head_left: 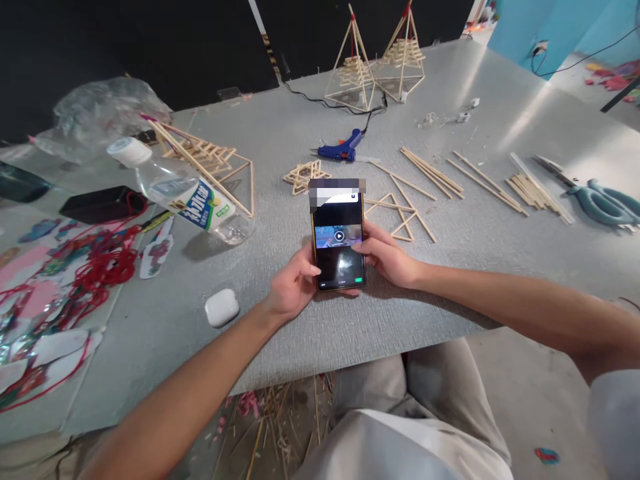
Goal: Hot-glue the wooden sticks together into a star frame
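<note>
A dark smartphone [340,263] is held upright over the grey table, its screen lit with a video thumbnail and a play symbol. My left hand [295,283] grips its lower left side, thumb at the screen's edge, with some fingers behind it. On the right side my right hand [390,257] holds the phone too, its thumb touching the screen near the thumbnail. Just beyond the phone lie a small wooden stick star [305,177] and a flat frame of joined sticks [393,217].
On the table [280,353] are a blue glue gun [343,148], loose sticks [433,173], scissors [600,200], a tilted bottle [200,203], a white earphone case [221,307] and red cords [107,267]. Stick pyramids [353,73] stand at the back.
</note>
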Available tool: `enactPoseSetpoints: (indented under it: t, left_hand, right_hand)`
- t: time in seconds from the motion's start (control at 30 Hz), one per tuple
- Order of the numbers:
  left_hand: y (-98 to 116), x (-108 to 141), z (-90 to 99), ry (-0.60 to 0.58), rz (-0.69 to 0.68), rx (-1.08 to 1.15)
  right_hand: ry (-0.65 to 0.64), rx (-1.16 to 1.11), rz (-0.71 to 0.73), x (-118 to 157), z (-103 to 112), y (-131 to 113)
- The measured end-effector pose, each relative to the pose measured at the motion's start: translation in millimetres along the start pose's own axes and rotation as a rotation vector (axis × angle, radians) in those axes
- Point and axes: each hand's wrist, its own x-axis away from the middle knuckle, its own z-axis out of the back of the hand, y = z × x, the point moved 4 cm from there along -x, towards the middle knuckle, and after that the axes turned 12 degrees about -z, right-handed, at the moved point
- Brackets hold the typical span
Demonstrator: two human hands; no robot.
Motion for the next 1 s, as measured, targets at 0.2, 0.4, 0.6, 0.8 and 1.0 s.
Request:
enactPoseSetpoints:
  t: [0.2,0.4,0.6,0.8,1.0]
  left_hand:
    - [-2.3,-0.5,-1.4,-0.062,-0.025,0.014]
    - [-5.6,0.3,1.5,-0.086,-0.017,0.028]
    - [-2.6,-1.3,-0.4,-0.079,-0.032,0.032]
    - [1.5,-0.4,-3.6,-0.071,-0.027,0.033]
    - [-0.9,0.2,-1.6,-0.066,-0.02,0.017]
  right_hand:
    - [0.046,0.038,0.044,-0.5,-4.6,-4.4]
    - [0.059,0.046,0.036,0.7,-6.5,-7.5]
    - [0.052,-0.031,-0.016,-1.6,-4.3,-4.1]
    - [0.033,-0.111,-0.045,-4.4,-2.7,1.6]
    - [0.031,-0.097,-0.036,-4.2,-2.0,2.0]
